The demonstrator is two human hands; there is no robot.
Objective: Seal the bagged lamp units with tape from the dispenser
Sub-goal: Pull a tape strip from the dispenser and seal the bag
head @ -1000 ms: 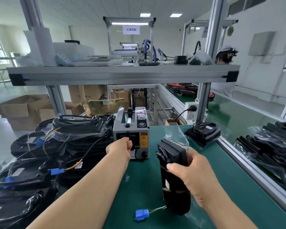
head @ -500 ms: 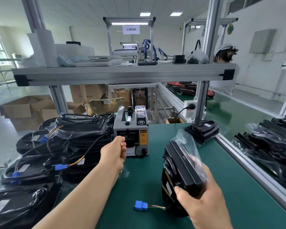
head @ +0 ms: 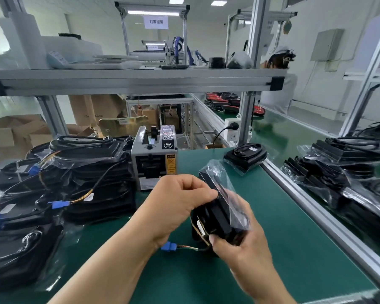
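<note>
R hand (head: 239, 244) grips bagged lamp (head: 219, 211) from below, over green mat (head: 272, 205); its blue plug (head: 168, 246) lies on mat. L hand (head: 180, 200), fingers curled, pinches bag at lamp's upper side. Behind: dispenser (head: 154, 159), w/ stack (head: 75, 172) of bagged lamps just beside its left.

We've got one wide-angle view here, riding on the person's head, facing forward and tipped down over the green-matted workbench (head: 279, 218). Both forearms come up from the bottom edge. Closest to the lens, near centre, the left hand (head: 180, 198) and right hand (head: 239, 249) hold the black lamp unit in a clear plastic bag (head: 219, 213). The grey box-shaped tape dispenser (head: 154, 159) sits farther ahead. The silver aluminium shelf beam (head: 129, 82) crosses above it, and the hall stretches off beyond. Straight frame edges lean outward near the sides.
</note>
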